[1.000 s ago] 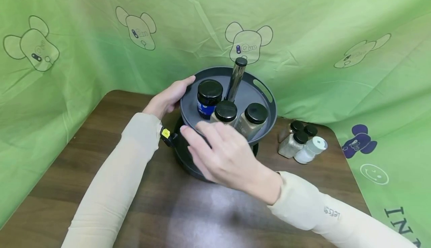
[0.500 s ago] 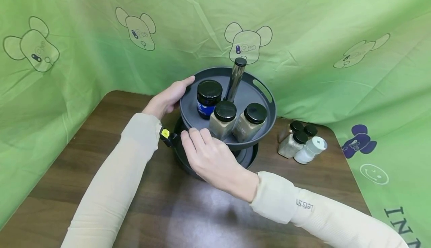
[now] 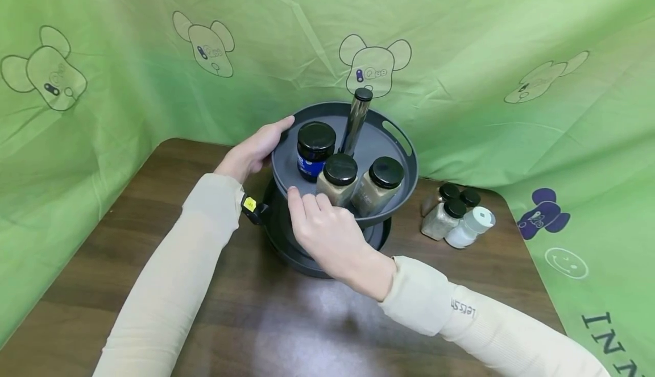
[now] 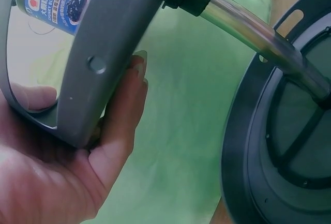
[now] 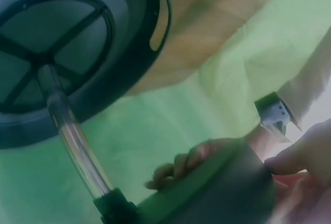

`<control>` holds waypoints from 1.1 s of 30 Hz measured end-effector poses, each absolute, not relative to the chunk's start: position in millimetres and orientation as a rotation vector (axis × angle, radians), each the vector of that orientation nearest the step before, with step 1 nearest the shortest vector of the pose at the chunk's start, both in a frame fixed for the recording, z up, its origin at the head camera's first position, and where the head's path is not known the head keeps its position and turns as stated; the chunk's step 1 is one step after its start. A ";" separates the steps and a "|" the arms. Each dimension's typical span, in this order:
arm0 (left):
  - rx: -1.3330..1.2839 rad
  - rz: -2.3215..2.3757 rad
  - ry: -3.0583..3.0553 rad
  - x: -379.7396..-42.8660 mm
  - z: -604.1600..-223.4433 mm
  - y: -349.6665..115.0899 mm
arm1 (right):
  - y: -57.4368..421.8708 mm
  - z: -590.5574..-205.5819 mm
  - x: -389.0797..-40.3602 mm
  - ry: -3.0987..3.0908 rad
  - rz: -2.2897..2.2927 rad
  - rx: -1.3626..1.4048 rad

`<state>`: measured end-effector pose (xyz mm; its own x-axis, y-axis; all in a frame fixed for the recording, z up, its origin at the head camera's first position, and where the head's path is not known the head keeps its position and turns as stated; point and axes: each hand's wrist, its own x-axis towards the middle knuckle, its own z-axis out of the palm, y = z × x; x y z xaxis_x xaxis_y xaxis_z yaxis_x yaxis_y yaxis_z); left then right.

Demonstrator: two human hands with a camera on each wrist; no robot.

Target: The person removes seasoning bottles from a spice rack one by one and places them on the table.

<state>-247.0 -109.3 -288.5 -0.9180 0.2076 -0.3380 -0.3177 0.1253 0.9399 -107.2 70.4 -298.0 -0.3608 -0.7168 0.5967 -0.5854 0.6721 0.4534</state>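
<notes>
One upper tray (image 3: 376,144), set over a lower tray (image 3: 281,237) on a chrome post (image 4: 253,30); locate on the table (image 3: 230,309), toward the far side. At the far-left rim, note the left hand (image 3: 256,148): clamped on the upper tray, thumb over the edge, fingers beneath. At the near-left rim, note the right hand (image 3: 330,235): fingers curled close together and clamped at the edge, exact fingertip contact partly hidden.

On the upper tray, identify the blue-label jar (image 3: 308,168) at left, the middle jar (image 3: 330,190) and the right jar (image 3: 372,196) on the near side. Farther right, on the table, note a group of small containers (image 3: 437,222).

Treat the upper tray as stiff and probably smooth; expect some slip under a light hold. Judge as top-heavy when loaded. Take hold at opposite sides of the rim, or at the slot (image 3: 398,138) on the far right. Keep level to prevent sliding; treat jars as fragile, possibly glass. Avoid pulling on the post.
</notes>
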 end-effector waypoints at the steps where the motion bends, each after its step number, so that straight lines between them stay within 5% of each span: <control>1: -0.111 1.851 2.020 -246.9 -289.1 -109.5 | 70.4 -299.5 -107.2 -2.079 -0.216 0.997; 33: -0.091 1.889 1.970 -247.3 -288.6 -109.6 | 113.4 -289.8 -104.2 -2.220 -0.221 1.125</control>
